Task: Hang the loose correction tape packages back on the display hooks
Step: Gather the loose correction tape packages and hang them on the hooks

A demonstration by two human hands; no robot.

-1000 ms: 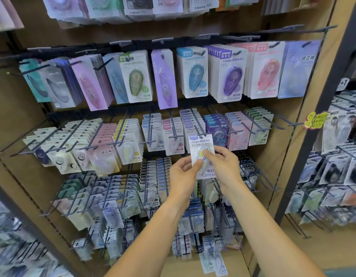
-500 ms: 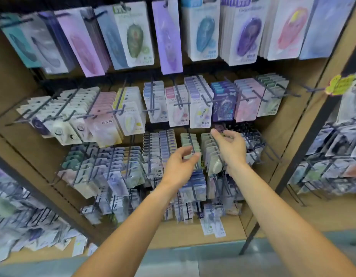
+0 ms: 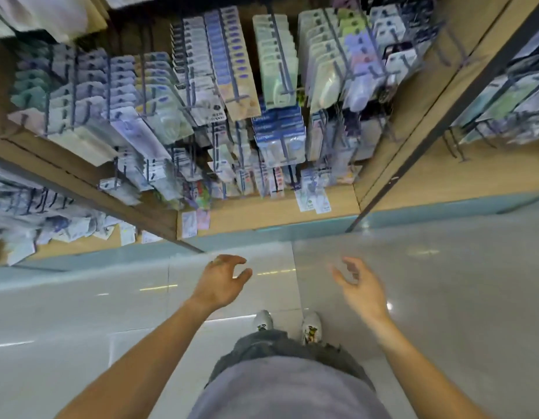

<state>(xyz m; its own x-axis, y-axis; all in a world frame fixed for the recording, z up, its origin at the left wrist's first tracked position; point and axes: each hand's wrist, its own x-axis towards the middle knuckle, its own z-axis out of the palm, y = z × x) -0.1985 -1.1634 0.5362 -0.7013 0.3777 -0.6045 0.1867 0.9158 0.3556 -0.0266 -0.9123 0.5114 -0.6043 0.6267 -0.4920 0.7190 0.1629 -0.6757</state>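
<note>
Two flat, glossy card packages (image 3: 313, 200) lie loose on the pale wooden bottom shelf (image 3: 262, 211), below rows of thin metal hooks (image 3: 280, 71) crowded with carded stock. They sit well apart from both hands, up beyond them. The left hand (image 3: 221, 281) and right hand (image 3: 360, 285) hover over shiny grey floor tiles (image 3: 443, 282), fingers loosely curled, holding nothing.

Loose packages (image 3: 313, 199) lie on the wooden base shelf (image 3: 262, 214) mid-frame, more (image 3: 189, 224) at its left edge.
</note>
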